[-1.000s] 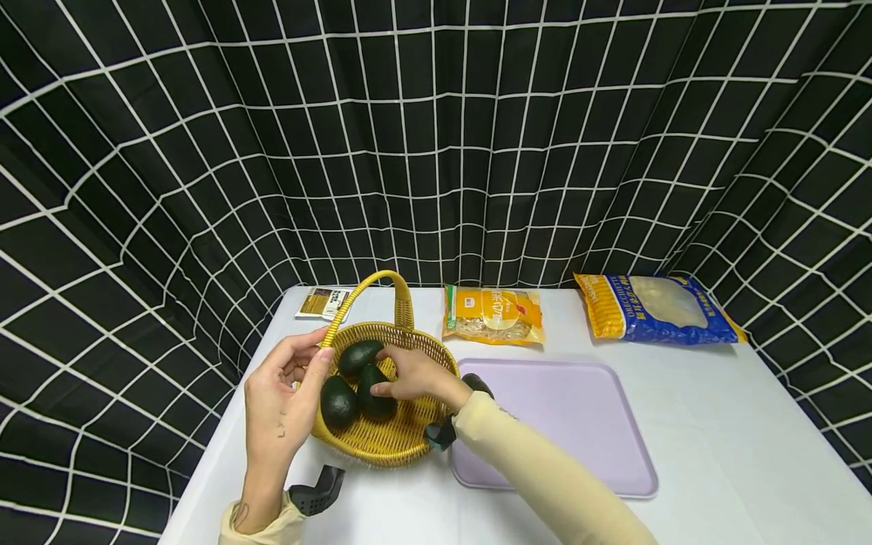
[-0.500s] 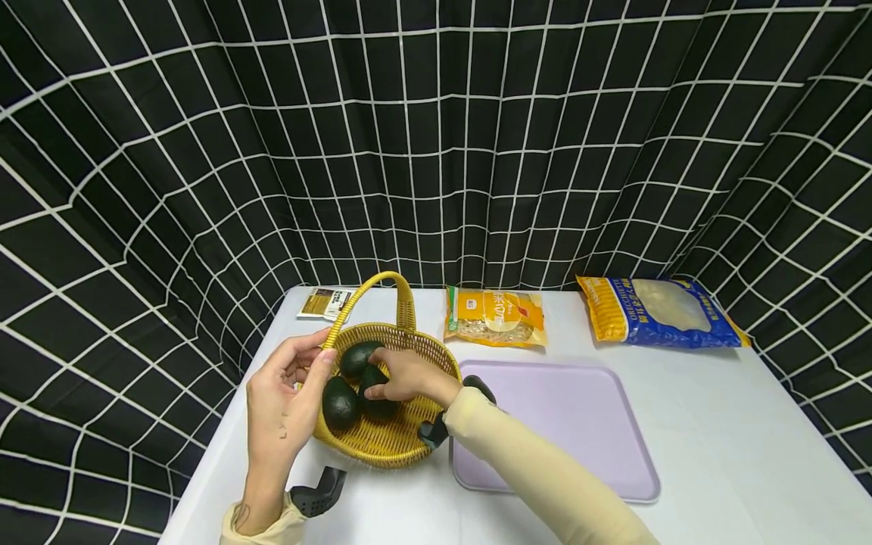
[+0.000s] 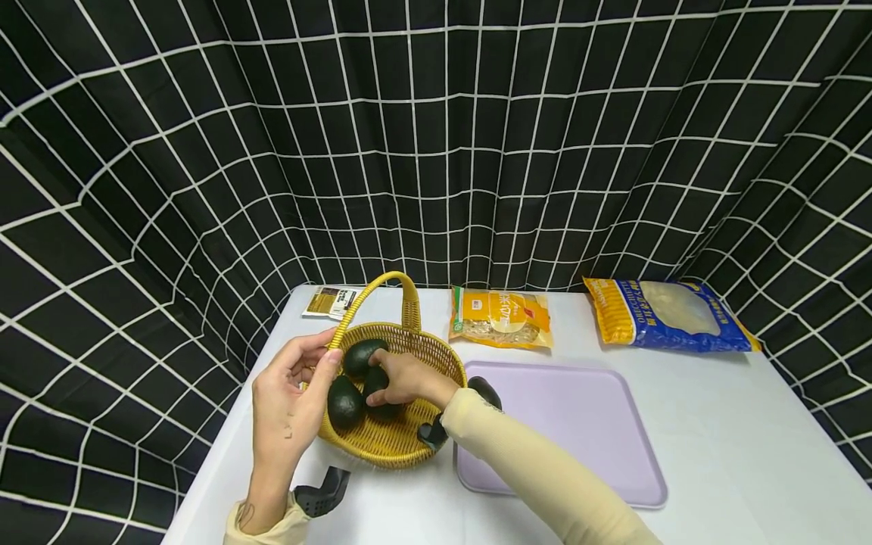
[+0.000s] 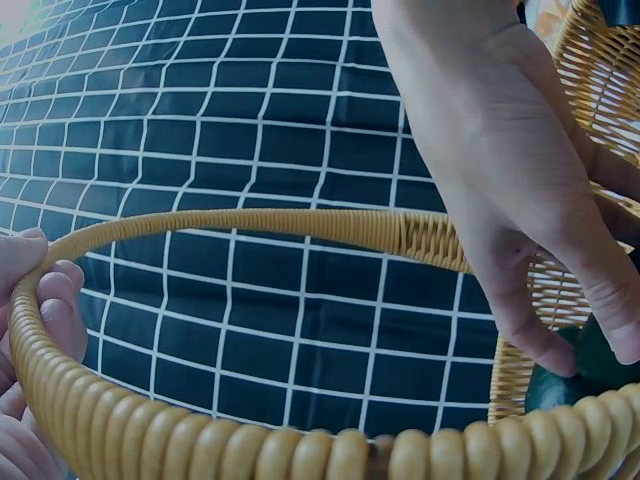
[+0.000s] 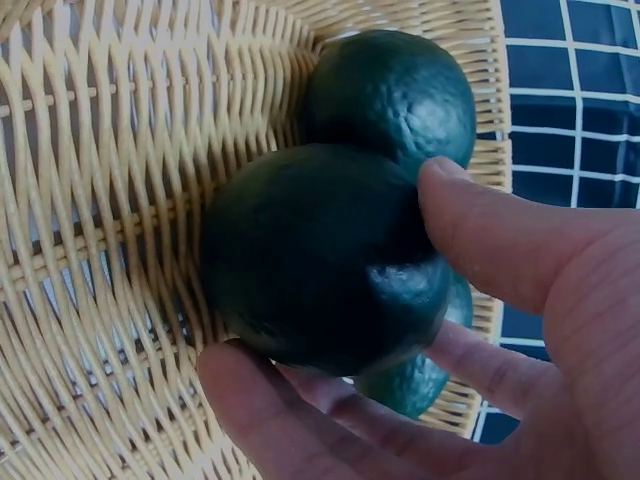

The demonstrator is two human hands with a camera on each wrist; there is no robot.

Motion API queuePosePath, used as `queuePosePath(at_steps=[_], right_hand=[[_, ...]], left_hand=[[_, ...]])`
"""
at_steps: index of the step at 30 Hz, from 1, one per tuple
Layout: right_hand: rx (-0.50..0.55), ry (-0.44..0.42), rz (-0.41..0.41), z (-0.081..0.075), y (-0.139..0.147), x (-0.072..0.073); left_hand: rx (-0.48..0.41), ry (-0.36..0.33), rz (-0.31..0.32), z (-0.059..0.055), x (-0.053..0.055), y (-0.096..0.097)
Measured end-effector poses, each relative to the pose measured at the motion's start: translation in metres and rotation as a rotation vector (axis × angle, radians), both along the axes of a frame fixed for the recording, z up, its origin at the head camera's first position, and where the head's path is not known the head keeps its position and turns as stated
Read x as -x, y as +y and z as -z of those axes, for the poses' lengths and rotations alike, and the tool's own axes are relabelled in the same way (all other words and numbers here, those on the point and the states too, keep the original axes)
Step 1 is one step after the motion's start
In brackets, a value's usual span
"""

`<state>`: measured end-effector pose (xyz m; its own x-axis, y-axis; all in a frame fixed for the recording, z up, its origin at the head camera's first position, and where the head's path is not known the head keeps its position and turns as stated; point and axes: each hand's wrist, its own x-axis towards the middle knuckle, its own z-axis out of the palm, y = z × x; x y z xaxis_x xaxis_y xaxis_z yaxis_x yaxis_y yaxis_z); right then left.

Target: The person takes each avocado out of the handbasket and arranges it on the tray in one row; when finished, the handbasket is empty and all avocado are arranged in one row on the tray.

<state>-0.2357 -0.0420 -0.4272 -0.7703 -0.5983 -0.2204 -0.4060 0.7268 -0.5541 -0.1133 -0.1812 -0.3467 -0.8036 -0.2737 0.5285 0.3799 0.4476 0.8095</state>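
My left hand [image 3: 289,409] pinches the wrapped handle [image 3: 371,286] of a yellow wicker basket [image 3: 381,448]. Inside lie three dark green avocados, with my right hand [image 3: 409,378] reaching in from the right. It grips the middle avocado [image 5: 310,260], thumb on one side and fingers curled round the other. To its left is a second avocado [image 3: 345,403], and a third avocado [image 3: 359,357] lies behind. In the right wrist view the gripped one overlaps both others. The left wrist view shows the handle [image 4: 250,222] running between my two hands.
A pale purple tray [image 3: 572,431] lies right of the basket. A dark oval thing like an avocado [image 3: 484,391] is on its left edge, partly behind my sleeve. Behind are a small packet [image 3: 328,303], an orange bag [image 3: 500,318] and a blue-yellow pasta bag [image 3: 674,314].
My right hand has shifted slightly left and closed further over the middle avocado. The left hand keeps its hold on the handle. The whole head view has drifted a little.
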Motion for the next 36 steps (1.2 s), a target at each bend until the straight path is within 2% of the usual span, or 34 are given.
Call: queuePosePath(at_steps=[17,24,36], right_hand=[[0.014,-0.053,-0.016,0.005,0.004,0.001],[0.015,-0.036,-0.015,0.001,0.009,0.003],[0.069,-0.018,0.018,-0.004,0.021,0.004]], left_hand=[[0.008,0.006,0.001,0.001,0.001,0.000],[0.012,0.019,-0.002,0.001,0.001,-0.001],[0.011,-0.003,-0.008,0.000,0.000,0.000]])
